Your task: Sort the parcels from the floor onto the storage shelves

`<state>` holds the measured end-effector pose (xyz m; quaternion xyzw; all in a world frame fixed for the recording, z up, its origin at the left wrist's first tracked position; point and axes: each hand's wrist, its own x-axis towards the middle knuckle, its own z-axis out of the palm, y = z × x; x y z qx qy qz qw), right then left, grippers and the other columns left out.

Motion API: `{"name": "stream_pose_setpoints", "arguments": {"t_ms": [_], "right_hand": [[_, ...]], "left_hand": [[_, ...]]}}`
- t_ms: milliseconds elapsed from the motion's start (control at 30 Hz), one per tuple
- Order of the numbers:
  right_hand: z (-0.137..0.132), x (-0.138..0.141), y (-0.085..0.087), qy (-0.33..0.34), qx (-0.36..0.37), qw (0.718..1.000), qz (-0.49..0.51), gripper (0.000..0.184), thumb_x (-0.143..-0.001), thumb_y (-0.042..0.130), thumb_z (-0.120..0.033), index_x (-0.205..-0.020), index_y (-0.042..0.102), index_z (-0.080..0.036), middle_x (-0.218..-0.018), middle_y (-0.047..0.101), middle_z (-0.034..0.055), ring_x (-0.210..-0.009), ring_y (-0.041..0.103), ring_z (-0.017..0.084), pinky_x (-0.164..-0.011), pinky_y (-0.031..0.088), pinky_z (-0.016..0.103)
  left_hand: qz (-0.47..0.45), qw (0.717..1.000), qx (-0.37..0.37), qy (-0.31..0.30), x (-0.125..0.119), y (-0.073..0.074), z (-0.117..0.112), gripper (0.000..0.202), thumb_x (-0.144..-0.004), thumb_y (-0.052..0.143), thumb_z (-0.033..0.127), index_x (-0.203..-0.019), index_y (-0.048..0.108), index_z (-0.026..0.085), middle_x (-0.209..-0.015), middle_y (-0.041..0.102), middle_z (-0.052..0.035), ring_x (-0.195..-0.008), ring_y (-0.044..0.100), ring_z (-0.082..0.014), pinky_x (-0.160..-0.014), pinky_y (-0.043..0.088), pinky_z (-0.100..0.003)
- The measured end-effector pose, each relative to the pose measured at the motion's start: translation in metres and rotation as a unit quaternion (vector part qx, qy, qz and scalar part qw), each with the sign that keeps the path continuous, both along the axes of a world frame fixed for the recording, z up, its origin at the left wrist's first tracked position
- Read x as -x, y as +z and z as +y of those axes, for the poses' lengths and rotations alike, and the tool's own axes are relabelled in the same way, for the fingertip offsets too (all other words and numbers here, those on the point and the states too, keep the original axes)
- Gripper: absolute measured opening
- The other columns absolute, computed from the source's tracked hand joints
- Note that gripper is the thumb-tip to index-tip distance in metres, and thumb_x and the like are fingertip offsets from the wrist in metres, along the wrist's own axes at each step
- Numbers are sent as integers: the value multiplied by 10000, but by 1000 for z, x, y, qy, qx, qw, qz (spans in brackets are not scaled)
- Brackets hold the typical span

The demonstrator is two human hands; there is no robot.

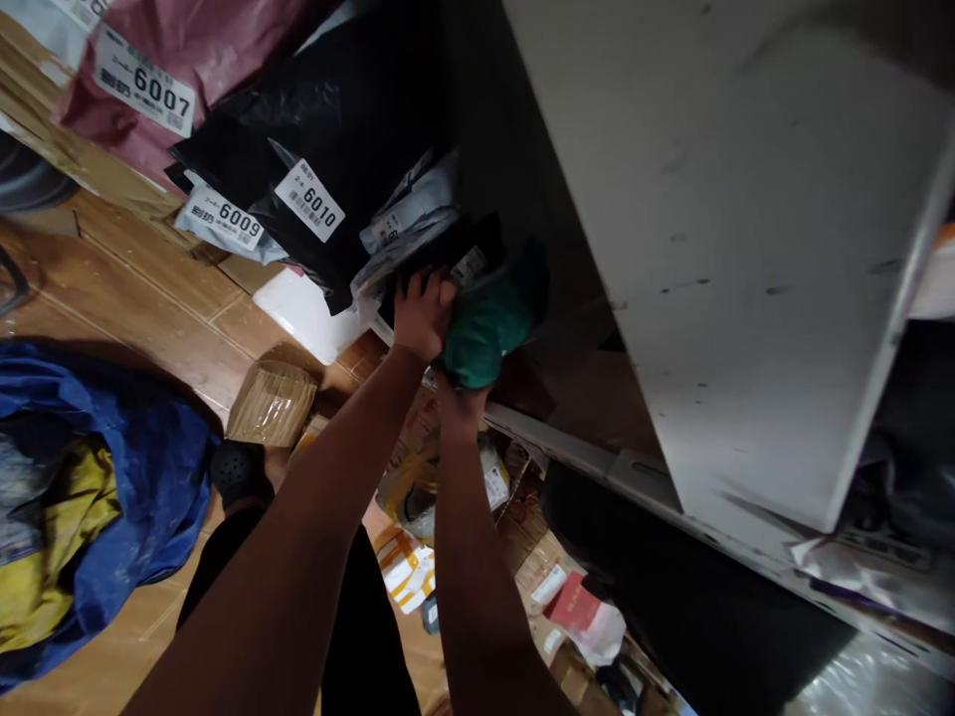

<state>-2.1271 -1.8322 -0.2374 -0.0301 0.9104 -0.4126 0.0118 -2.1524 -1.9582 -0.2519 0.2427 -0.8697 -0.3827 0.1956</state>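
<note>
My left hand (422, 310) rests with its fingers spread against a black plastic parcel (429, 261) in the row on the shelf. A green plastic-wrapped parcel (484, 333) stands just right of that hand. My right hand (461, 394) grips the green parcel from its near end, with most of its fingers hidden by the parcel. Left of my hands lie a larger black parcel (276, 149) labelled 6010, a pale parcel (224, 231) labelled 6009, and a grey-white parcel (418, 204).
A pink parcel (216, 60) labelled 6007 lies farther left. The shelf's white metal panel (746, 229) rises on the right. Below the shelf edge (582, 447), boxes and a red-white packet (586, 612) lie on the floor. A blue sack (149, 517) and a cardboard piece (273, 403) are at left.
</note>
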Motion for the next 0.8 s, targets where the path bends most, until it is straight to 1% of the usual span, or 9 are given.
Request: {"name": "stream_pose_setpoints", "arguments": {"t_ms": [100,167,267,333,400,500,633,733,800], "right_hand": [[2,3,27,-4,97,995,-32,706,-845,524,-544,-1433,360,-190,-1454,466,165,-1300,516,266,-1073,453,554],[2,11,43,9,107,994,-35,644,-914,398,-565,-1449,356,-210,-1469,442,146,-1347,473,257,-1093,439,542],[2,20,52,90,22,996,-11,880,-783,654,-556,-1494,267,-210,-1488,384,152,-1404,369,286,-1127,385,559],[3,16,49,143,-41,989,12,1101,-633,809,-481,-1506,208,-183,-1509,321,183,-1425,305,313,-1139,352,568],[6,9,43,167,-83,982,34,1166,-561,850,-402,-1498,197,-168,-1515,282,209,-1428,289,324,-1144,337,562],[10,7,35,138,-88,984,66,1034,-583,783,-329,-1456,256,-156,-1460,345,214,-1373,365,309,-1138,343,540],[12,28,41,33,-7,997,75,730,-610,647,-339,-1291,459,-154,-1207,553,130,-1171,528,276,-1059,426,508],[11,46,42,2,49,997,61,552,-636,550,-350,-1159,570,-174,-1047,603,61,-1048,579,244,-1015,464,463],[7,57,32,-19,71,997,38,491,-691,450,-345,-1127,599,-175,-1021,611,59,-1014,592,234,-1001,477,458]], "left_hand": [[8,1000,2,0,2,-2,2,345,-999,371,260,-1271,582,244,-1380,610,-105,-1345,463,-301,-1189,214,-636],[-4,1000,10,-13,2,-1,0,355,-1006,356,266,-1269,592,242,-1385,608,-108,-1356,459,-299,-1207,177,-624],[-52,999,1,-14,6,-2,-5,398,-1014,313,246,-1295,594,233,-1361,621,-126,-1350,475,-303,-1211,167,-619],[-68,998,-6,-4,9,-5,-8,398,-1011,319,240,-1300,592,227,-1322,642,-135,-1312,511,-308,-1197,197,-627],[-57,998,0,5,12,-9,-8,380,-1007,333,244,-1277,600,225,-1282,666,-129,-1265,546,-306,-1181,241,-622],[-17,999,18,25,12,-13,-6,353,-999,355,258,-1249,603,234,-1238,691,-107,-1224,564,-293,-1172,284,-591],[2,999,9,49,7,-8,-3,364,-997,339,253,-1236,610,207,-1262,675,-116,-1233,547,-292,-1181,265,-577],[-22,999,-11,45,5,-2,-3,406,-1007,283,240,-1219,628,208,-1231,683,-115,-1226,550,-286,-1191,241,-566],[-37,999,-3,22,4,2,-3,412,-1017,277,267,-1237,623,226,-1251,672,-108,-1260,530,-278,-1213,197,-551]]}}
